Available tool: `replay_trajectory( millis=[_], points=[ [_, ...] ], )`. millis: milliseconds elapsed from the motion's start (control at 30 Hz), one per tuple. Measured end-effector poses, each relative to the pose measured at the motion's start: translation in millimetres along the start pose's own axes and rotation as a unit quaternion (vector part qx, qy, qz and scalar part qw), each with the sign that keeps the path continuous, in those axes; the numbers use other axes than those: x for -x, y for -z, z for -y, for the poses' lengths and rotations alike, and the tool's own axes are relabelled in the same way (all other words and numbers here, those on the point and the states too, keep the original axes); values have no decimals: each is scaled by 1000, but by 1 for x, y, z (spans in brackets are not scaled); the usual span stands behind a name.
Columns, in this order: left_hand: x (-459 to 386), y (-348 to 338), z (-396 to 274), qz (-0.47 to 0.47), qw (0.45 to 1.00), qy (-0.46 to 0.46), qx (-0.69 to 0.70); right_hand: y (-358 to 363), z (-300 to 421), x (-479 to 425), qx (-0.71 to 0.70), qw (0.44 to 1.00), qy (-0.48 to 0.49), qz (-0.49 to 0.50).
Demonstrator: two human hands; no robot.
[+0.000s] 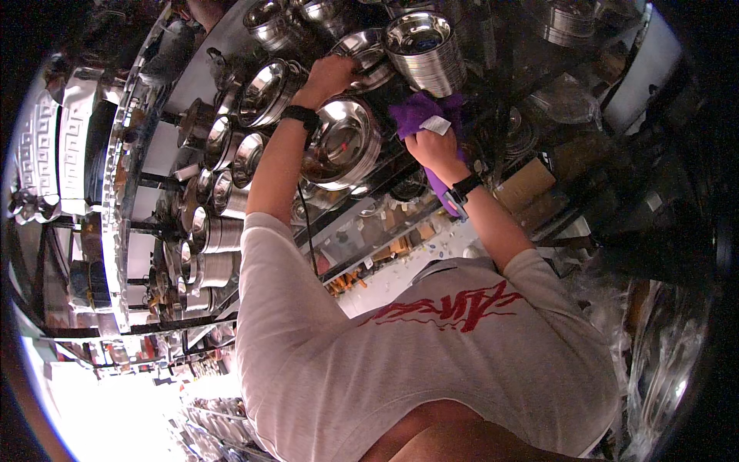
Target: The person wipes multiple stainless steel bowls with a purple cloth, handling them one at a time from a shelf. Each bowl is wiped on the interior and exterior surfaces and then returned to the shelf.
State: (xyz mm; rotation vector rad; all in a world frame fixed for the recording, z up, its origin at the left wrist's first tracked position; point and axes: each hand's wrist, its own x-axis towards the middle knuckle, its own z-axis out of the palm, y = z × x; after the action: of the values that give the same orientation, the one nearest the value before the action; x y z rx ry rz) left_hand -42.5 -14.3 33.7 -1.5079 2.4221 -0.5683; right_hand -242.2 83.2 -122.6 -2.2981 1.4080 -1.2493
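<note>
My left hand (331, 79) reaches to the near-left rim of a shiny steel bowl (374, 72). Its fingertips are in shadow, so whether they grip the rim is unclear. A purple cloth (414, 114) with a white tag (436, 125) is bunched in my right hand (432, 149), and part of it hangs down beside the wrist. Just beyond the cloth stands a tall stack of steel bowls (433, 69). Below my left hand is another stack of wide steel bowls (343, 141) with a small red spot inside the top one.
Several more stacks of steel dishes (218, 228) crowd the shelf on the left. A dark cable (308, 225) hangs in front of the shelf edge. Lower down are small boxes and a cardboard box (526, 183). Clear plastic wrapping (664, 358) lies at the right.
</note>
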Motion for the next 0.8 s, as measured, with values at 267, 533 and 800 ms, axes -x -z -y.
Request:
replay_trajectory(
  millis=[267, 533, 800],
  points=[
    [14, 25, 30, -236, 963, 130, -10, 10, 7, -4, -19, 996, 46, -73],
    [90, 76, -2, -441, 891, 69, 77, -7, 2, -1, -1, 998, 17, -63],
    [179, 91, -61, -397, 768, 233, 445, -5, -3, -1, -71, 993, 54, -80]
  ],
)
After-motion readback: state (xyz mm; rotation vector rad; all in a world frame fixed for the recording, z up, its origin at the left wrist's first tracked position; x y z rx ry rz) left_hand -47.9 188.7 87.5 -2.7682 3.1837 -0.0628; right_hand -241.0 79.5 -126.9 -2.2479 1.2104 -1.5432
